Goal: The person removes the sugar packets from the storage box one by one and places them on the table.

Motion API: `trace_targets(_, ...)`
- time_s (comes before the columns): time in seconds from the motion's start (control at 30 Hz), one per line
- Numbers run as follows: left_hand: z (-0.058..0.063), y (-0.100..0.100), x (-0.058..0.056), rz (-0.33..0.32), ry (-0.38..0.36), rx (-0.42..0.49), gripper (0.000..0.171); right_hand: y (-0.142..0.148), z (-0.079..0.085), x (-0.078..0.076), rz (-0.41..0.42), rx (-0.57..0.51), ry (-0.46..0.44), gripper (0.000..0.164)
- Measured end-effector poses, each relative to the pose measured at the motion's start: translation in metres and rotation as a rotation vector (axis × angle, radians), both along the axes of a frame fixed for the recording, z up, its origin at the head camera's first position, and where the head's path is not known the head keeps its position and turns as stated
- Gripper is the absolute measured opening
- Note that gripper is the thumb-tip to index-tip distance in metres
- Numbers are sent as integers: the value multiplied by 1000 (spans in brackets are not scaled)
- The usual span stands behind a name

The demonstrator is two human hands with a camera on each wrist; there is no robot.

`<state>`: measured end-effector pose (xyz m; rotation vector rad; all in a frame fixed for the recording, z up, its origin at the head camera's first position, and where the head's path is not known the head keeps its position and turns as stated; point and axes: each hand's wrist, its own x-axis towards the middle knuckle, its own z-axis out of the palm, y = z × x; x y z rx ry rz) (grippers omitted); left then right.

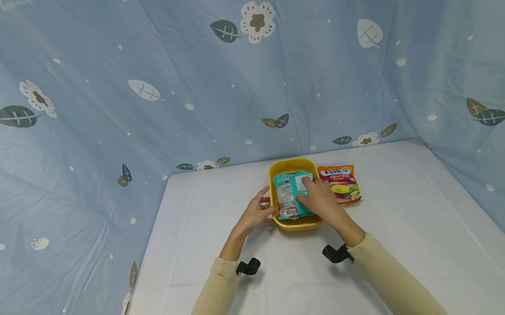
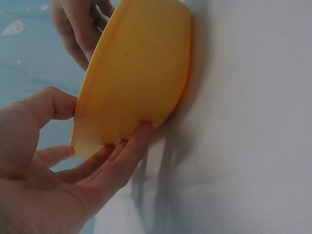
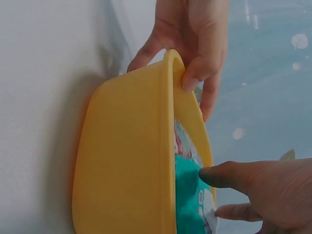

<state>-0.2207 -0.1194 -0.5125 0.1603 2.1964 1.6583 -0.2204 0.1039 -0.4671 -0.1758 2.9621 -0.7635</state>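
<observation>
A yellow plastic tub (image 1: 299,227) stands on the white table, with a teal snack packet (image 1: 288,198) lying inside it. My left hand (image 1: 255,212) holds the tub's left side, the thumb at the rim and the fingers against the outer wall (image 2: 141,63). Over the packet is my right hand (image 1: 320,199); its thumb and a fingertip touch the teal wrapper (image 3: 187,185), fingers spread and fairly straight. Just right of the tub lies an orange and red Fox's Fruits candy bag (image 1: 342,187), partly behind the right hand.
The white tabletop (image 1: 407,207) runs up to a blue patterned curtain (image 1: 216,93) at the back and sides. Black wrist mounts (image 1: 336,254) sit at both sleeve cuffs, low over the table.
</observation>
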Motion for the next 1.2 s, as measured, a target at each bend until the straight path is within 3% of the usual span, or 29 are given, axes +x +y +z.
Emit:
trace_targets(0.6, 0, 0, 0, -13, -7, 14, 78, -4, -6, 3, -45, -98, -43, 70)
trace_targets(0.7, 10, 1, 3, -26, -19, 15, 79, -3, -6, 2, -41, -125, -46, 69)
trace_targets(0.83, 8, 0, 2, -12, -10, -3, 79, 0, -7, 0, -21, -175, -59, 69)
trace_targets(0.93, -3, -1, -1, 8, 3, -12, 78, 3, -9, -2, 6, -205, -66, 68)
trace_targets(1.2, -4, -1, -2, 5, 3, -2, 77, 5, -9, -3, 25, -215, -88, 65)
